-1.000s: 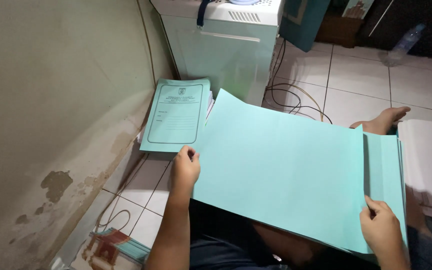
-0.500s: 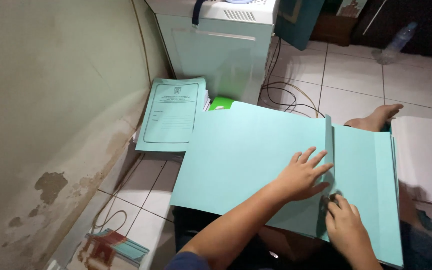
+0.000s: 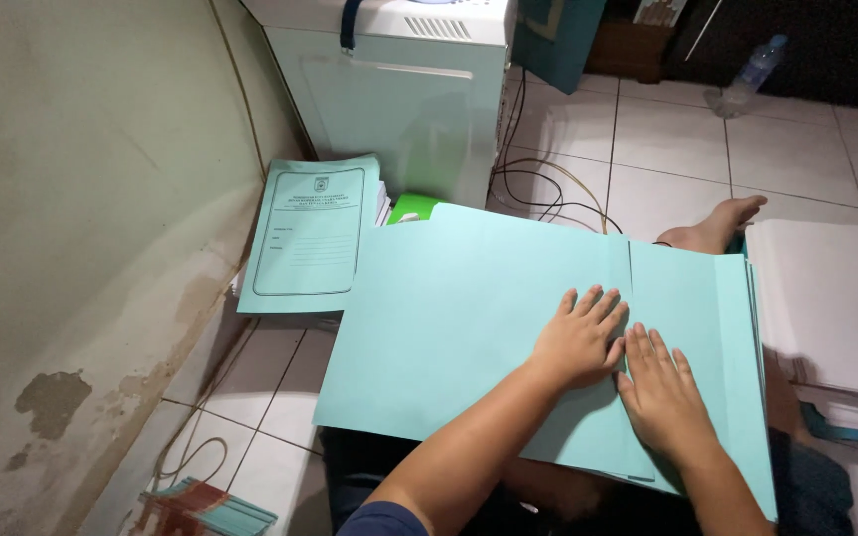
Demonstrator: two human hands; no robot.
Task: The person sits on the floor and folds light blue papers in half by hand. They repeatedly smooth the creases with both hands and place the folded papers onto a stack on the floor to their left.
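Left hand [image 3: 578,342] and right hand [image 3: 662,392] flat, side by side, thumbs nearly touching. Grip of both wide: fingers spread, palms pressing, clasping nothing. Beneath them: large teal folded sheet [image 3: 459,308], lying across lap, fold edge running just by fingertips. Left of it, near wall: stack of printed teal covers [image 3: 312,238]. Right: pile of white paper [image 3: 831,298].

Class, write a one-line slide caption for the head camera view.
Left hand and right hand press flat on a folded light-blue sheet over the lap.
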